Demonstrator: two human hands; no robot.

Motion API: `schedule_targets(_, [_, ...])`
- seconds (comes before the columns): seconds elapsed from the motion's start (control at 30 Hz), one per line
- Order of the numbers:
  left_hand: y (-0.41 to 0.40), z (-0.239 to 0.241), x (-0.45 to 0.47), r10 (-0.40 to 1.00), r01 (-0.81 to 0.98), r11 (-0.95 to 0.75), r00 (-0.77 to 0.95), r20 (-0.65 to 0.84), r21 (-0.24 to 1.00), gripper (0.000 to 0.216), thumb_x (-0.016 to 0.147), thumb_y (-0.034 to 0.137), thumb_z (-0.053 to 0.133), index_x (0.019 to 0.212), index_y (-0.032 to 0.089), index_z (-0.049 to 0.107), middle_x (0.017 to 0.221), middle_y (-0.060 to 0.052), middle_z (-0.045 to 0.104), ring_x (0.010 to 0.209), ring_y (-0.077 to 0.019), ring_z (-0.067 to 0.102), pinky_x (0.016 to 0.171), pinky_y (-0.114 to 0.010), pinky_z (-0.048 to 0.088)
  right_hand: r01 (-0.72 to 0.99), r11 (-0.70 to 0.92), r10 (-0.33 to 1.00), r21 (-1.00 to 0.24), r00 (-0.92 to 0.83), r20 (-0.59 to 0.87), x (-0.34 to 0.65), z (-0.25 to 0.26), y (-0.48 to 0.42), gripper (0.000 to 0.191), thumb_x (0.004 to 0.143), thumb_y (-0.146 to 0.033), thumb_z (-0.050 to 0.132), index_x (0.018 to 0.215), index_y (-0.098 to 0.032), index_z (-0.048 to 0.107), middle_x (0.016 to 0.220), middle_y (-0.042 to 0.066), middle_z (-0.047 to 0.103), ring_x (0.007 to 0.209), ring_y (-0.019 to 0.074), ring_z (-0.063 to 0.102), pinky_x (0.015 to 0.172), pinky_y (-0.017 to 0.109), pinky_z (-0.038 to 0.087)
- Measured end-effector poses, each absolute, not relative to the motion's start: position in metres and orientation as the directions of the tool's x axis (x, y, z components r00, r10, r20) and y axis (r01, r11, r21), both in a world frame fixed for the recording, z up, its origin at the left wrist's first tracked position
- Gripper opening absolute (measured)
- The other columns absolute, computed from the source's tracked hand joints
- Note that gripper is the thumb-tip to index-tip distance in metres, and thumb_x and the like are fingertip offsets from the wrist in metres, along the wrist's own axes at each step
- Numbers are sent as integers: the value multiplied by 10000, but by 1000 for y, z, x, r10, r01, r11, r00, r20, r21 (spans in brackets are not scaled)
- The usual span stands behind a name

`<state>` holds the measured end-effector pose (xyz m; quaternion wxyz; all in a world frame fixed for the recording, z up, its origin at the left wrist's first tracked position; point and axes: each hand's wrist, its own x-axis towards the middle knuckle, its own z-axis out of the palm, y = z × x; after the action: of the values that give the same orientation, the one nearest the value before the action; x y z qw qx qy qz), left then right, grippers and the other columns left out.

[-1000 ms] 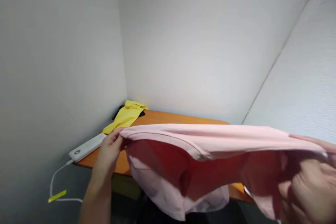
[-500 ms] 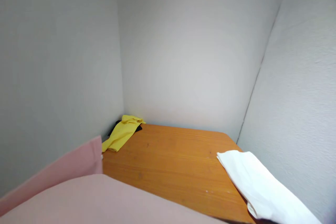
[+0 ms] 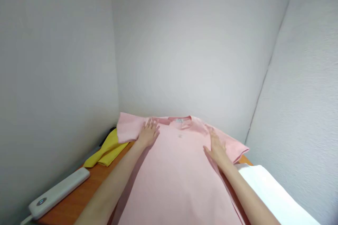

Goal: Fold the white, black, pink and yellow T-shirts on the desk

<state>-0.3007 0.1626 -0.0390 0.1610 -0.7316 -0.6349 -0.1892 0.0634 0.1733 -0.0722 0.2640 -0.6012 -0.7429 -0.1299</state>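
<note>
A pink T-shirt (image 3: 182, 168) lies spread over the table, its neckline toward the back wall and both sleeves stretched out sideways. Flat on the cloth near the left shoulder rests my left hand (image 3: 149, 133), fingers extended. On the other side, my right hand (image 3: 217, 147) presses on the shirt below the right sleeve, with its fingers and thumb apart. A small mark shows on the chest, and a label sits inside the collar. The shirt's lower end runs out of the bottom of the view.
The wooden table (image 3: 76, 191) stands in a corner between pale walls. At left lie a folded yellow cloth (image 3: 108, 149), partly under the sleeve, with dark fabric behind it, and a long white device (image 3: 59, 191) with a cord. White fabric (image 3: 269, 190) covers the right edge.
The pink cloth, earlier only across the lower left, is now spread over the table as a shirt. Both my hands have come into view on it. The view has shifted, showing the white device.
</note>
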Motion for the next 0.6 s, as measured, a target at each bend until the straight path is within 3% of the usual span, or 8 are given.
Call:
schedule_targets(0.1, [131, -120, -316, 956, 991, -137, 134, 260, -5, 555, 943, 472, 364, 1437, 224, 407, 1554, -97, 267, 1451, -282, 175, 1155, -530, 145, 974, 222, 943, -41, -204, 263, 32, -138, 151, 626, 935, -421, 354, 1508, -187, 265, 1562, 113, 207, 1431, 348, 135, 1110, 614, 116])
schedule_targets(0.17, [109, -157, -324, 991, 994, -100, 96, 90, 39, 605, 947, 549, 291, 1463, 241, 363, 1564, -98, 225, 1452, -292, 164, 1144, -547, 153, 974, 227, 970, -16, -225, 94, 28, -170, 130, 628, 940, -535, 322, 1490, -232, 327, 1562, 97, 214, 1428, 368, 131, 1105, 617, 115])
schedule_targets(0.23, [93, -175, -332, 999, 997, -34, 33, 13, 62, 626, 949, 580, 219, 1488, 272, 301, 1580, -75, 168, 1456, -286, 146, 1141, -546, 154, 977, 213, 977, -16, -213, 7, 30, -185, 113, 665, 933, -614, 285, 1502, -270, 289, 1574, 88, 171, 1429, 375, 110, 1099, 620, 119])
schedule_targets(0.37, [81, -171, -351, 995, 995, 92, -93, 24, 38, 623, 952, 560, 197, 1490, 262, 298, 1581, -72, 167, 1450, -288, 176, 1137, -531, 167, 982, 183, 982, -37, -184, -41, 33, -179, 104, 700, 909, -689, 271, 1512, -338, 219, 1596, 52, 55, 1433, 384, 32, 1097, 621, 87])
schedule_targets(0.5, [84, -155, -356, 985, 986, 167, -167, 37, 2, 670, 928, 581, 256, 1450, 184, 389, 1541, -166, 267, 1421, -376, 224, 1109, -623, 97, 967, 230, 963, -113, -242, -115, 26, -156, 127, 675, 920, -667, 276, 1501, -323, 265, 1582, 74, 157, 1428, 382, 98, 1085, 608, 145])
schedule_targets(0.6, [94, -149, -351, 986, 991, 137, -137, 91, 9, 700, 917, 605, 265, 1449, 166, 385, 1558, -163, 224, 1448, -360, 130, 1124, -601, 55, 975, 201, 978, -91, -206, -39, 21, -142, 152, 652, 942, -578, 334, 1510, -269, 250, 1576, 106, 168, 1435, 356, 76, 1095, 577, 136])
